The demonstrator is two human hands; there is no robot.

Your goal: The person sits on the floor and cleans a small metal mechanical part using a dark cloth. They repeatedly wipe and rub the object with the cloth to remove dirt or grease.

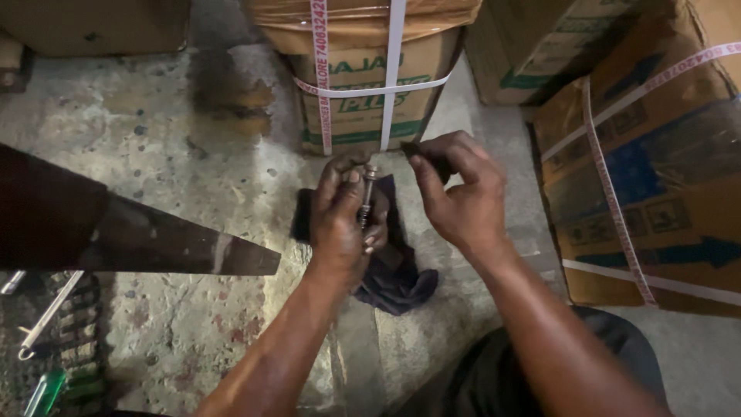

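Note:
My left hand point(343, 220) grips a long threaded metal bolt point(368, 189), held upright above a dark cloth point(397, 270) on the concrete floor. Part of the cloth seems bunched under that hand. My right hand point(461, 197) is beside the bolt's top, its fingers pinched on a small dark object point(432, 158) that I cannot make out. The two hands are close, a few centimetres apart.
A dark metal blade point(162, 243) juts in from the left. Strapped cardboard boxes stand ahead point(363, 77) and at the right point(656, 177). A green-handled screwdriver point(45, 392) and a thin metal tool point(46, 316) lie at lower left.

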